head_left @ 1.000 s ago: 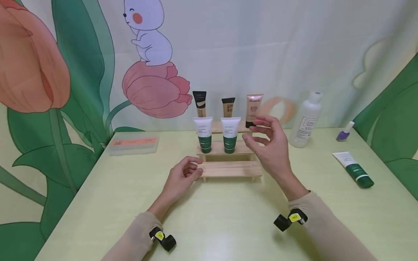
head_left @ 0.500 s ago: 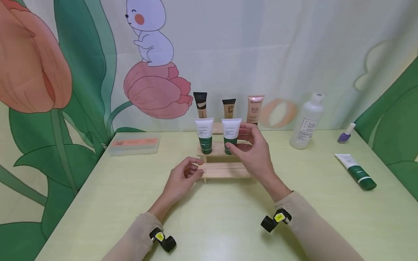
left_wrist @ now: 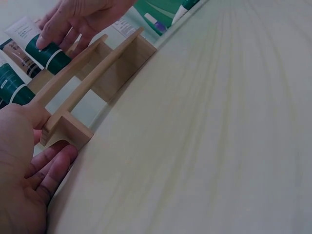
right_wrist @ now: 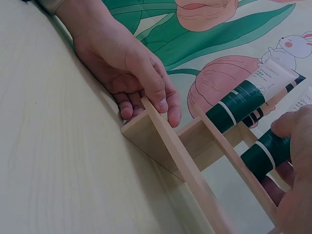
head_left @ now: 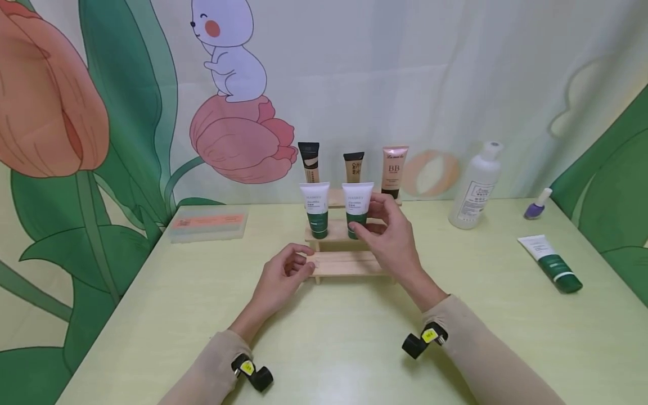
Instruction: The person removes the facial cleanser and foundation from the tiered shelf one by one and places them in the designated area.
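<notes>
A small stepped wooden stand [head_left: 349,264] sits on the table. My left hand [head_left: 280,277] grips the left end of its lowest step, thumb and fingers around the board's end. On the middle step, my right hand [head_left: 391,239] pinches a white-and-green squeeze tube [head_left: 357,197] between thumb and fingers; the tube stands upright on its cap. To its left stands a matching tube [head_left: 316,205], untouched. Behind them on the top step are a black-topped tube [head_left: 310,160], a gold tube with a black end [head_left: 353,164] and a pink BB cream tube [head_left: 394,169].
Right of the stand are a white bottle [head_left: 475,188], a purple nail polish bottle [head_left: 536,205] and another white-and-green tube [head_left: 550,263] lying flat. A clear flat case [head_left: 208,225] lies at the back left. A printed curtain [head_left: 405,73] hangs behind the table.
My right hand has moved left and down from beside the pink tube to the right-hand white-and-green tube and taken hold of it. The left hand has stayed in place.
</notes>
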A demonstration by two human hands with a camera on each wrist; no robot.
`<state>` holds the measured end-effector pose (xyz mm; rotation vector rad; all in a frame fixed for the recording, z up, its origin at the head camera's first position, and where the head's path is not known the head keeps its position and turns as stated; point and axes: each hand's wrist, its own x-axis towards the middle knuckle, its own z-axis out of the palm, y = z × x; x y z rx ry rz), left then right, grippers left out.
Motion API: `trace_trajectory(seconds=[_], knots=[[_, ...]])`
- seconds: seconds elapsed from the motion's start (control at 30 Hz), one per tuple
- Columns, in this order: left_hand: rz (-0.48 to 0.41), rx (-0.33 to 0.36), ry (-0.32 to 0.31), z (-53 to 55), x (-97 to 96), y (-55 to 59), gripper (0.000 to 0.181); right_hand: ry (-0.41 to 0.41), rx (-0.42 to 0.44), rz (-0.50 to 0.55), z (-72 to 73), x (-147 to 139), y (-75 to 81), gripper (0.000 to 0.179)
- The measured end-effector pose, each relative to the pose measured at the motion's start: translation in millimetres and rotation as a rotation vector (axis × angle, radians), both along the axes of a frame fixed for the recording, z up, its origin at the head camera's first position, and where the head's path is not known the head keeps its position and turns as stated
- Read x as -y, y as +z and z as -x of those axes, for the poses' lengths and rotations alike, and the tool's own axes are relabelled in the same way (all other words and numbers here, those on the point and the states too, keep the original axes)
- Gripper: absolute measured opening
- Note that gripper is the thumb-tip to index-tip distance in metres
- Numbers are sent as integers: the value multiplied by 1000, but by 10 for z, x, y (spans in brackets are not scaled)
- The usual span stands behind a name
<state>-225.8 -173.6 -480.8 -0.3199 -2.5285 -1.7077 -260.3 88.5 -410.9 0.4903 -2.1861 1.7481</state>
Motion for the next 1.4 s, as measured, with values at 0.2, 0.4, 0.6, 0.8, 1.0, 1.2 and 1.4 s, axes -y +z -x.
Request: trace_trajectory(seconds=[0.2, 0.4, 0.6, 0.8, 1.0, 1.2, 1.4], knots=[[1, -3, 2, -4, 4, 24, 24, -16, -28, -29, 14, -15, 51, 59], [-16, -7, -2, 9, -10, 11, 24, -40, -84, -4, -3, -132, 183, 57], [-30, 10, -8, 2, -42, -25, 24, -66, -129, 19, -35, -339, 304, 55], [-25, 7, 3, -8, -42, -11, 24, -114, -163, 55, -61, -554, 447, 54], [-19, 7, 7, -3, -24, -4, 24, -191, -177, 76, -68, -799, 556, 52], [-14, 4, 0, 0, -20, 4, 23, -298, -166, 0, -73, -1130, 616, 55], [1, 9, 16, -4, -6, 11, 24, -368, -139, -26, -76, -1436, 678, 60]])
